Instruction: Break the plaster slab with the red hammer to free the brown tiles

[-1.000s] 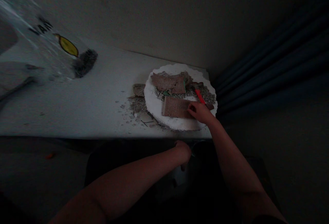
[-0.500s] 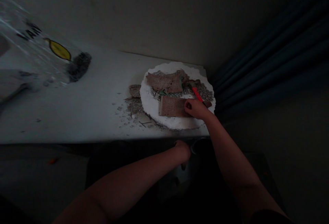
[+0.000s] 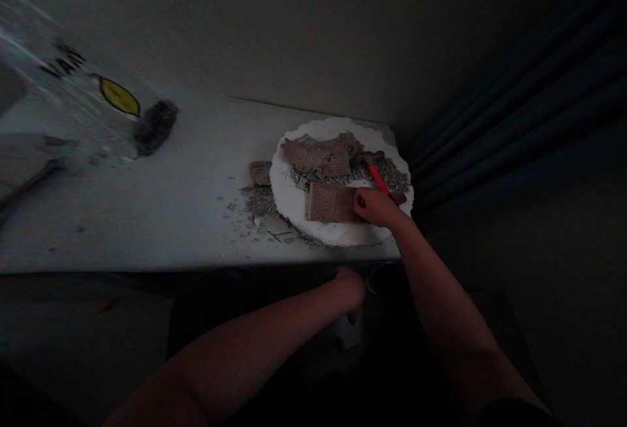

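Observation:
My right hand (image 3: 376, 207) is closed in a fist against the right part of a flat brown block with a dotted surface (image 3: 330, 204). A red stick-like thing with a black end (image 3: 378, 179) slants down just behind that hand; whether my fingers hold it I cannot tell. The block lies on a white round board with a wavy rim (image 3: 289, 208). Behind it lies a cracked, dotted brown slab (image 3: 316, 157) amid grey crumbs (image 3: 389, 175). My left hand (image 3: 351, 288) hangs below the table's front edge, its fingers mostly lost in the dark.
Grey debris (image 3: 259, 202) and a brown chunk (image 3: 259, 172) lie left of the board on the white table (image 3: 161, 211). A clear plastic bag (image 3: 73, 94) with a yellow print is at the left. A dark curtain (image 3: 514, 87) hangs at the right.
The whole view has shifted slightly, so things sit a little further right. My right hand keeps its place on the block, and my left hand stays low.

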Available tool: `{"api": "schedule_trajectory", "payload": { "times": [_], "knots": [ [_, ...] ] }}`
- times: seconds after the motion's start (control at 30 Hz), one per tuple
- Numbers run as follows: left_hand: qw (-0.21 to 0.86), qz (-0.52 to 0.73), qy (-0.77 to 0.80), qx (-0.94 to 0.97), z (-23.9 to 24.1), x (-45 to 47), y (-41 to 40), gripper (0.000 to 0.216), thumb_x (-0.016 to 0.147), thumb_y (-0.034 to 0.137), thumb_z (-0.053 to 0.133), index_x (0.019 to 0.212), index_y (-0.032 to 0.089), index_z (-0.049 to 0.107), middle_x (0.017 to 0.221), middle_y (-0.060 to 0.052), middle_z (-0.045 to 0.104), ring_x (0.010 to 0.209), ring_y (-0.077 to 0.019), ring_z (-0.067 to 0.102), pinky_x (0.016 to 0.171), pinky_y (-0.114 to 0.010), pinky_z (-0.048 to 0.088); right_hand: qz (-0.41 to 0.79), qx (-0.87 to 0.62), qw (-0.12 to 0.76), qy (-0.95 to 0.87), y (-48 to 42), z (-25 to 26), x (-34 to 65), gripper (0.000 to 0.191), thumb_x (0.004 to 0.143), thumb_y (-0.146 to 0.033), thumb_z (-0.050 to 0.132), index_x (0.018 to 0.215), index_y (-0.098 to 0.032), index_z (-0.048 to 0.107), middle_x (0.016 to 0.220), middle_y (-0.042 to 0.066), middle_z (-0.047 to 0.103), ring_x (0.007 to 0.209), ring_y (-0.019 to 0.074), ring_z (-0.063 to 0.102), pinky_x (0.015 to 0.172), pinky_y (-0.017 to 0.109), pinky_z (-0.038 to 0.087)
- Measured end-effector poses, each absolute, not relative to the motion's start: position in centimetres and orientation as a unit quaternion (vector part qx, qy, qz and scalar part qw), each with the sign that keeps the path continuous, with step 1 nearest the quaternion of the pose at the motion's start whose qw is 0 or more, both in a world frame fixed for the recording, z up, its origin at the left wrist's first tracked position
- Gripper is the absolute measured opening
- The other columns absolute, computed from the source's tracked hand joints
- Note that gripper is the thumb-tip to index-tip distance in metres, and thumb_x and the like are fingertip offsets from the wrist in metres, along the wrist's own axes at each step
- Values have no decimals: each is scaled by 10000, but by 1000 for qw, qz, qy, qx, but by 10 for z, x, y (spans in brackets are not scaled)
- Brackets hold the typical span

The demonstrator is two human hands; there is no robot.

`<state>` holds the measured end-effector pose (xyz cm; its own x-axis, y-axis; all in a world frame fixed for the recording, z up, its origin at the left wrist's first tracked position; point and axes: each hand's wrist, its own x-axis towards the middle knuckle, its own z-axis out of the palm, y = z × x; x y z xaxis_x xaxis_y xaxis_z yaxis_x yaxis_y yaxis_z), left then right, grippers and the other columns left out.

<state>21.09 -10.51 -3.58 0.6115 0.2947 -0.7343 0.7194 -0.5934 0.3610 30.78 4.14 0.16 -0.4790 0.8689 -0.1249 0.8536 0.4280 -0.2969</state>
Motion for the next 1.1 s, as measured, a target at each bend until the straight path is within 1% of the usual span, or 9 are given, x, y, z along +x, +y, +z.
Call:
{"api": "schedule_trajectory", "payload": {
  "times": [0.17,0.3,0.5,0.7,0.83,1.0,1.1],
  "knots": [
    [326,-324,301,836,-32,210,-105,626,595,528,905,1155,279,778,1214,-122,747,1144,-391,673,1012,-542,524,183,-510,48,-839,42,-1,309,47,865,-158,583,858,-196,610,880,67,699,773,187,608,694,291,394],
    [327,-316,295,841,-32,210,-105,623,599,527,906,1145,255,784,1192,-142,751,1135,-397,676,1010,-544,522,203,-502,56,-839,43,-2,312,64,833,-136,605,829,-199,614,844,46,689,742,170,589,675,278,392],
    [356,-291,330,825,-36,208,-106,607,585,584,889,1117,308,794,1171,-144,755,1168,-416,655,993,-534,519,200,-498,58,-842,45,-2,313,96,812,-104,619,795,-198,615,813,41,682,721,165,578,663,277,392],
    [352,-311,318,824,-35,208,-104,641,548,575,907,1114,297,793,1162,-147,755,1145,-419,658,994,-535,507,232,-500,52,-833,48,-2,315,51,879,-176,636,834,-199,636,821,41,695,730,170,603,668,278,416],
    [342,-315,307,830,-36,208,-104,664,535,545,923,1120,258,793,1167,-166,751,1106,-418,676,990,-537,511,232,-499,43,-834,50,-3,316,65,891,-168,630,834,-200,634,837,47,698,753,176,615,687,283,423],
    [336,-321,310,829,-37,208,-105,662,530,612,903,1111,316,786,1193,-111,756,1130,-399,675,1004,-527,509,208,-489,37,-846,50,-5,317,54,905,-176,606,867,-205,630,868,56,699,780,188,608,709,297,421],
    [328,-324,305,833,-37,209,-106,704,539,654,883,1147,316,773,1202,-109,753,1117,-385,679,1009,-514,510,196,-484,29,-852,48,-5,317,65,919,-173,582,872,-204,616,904,66,701,802,190,604,722,296,416]
  ]
}}
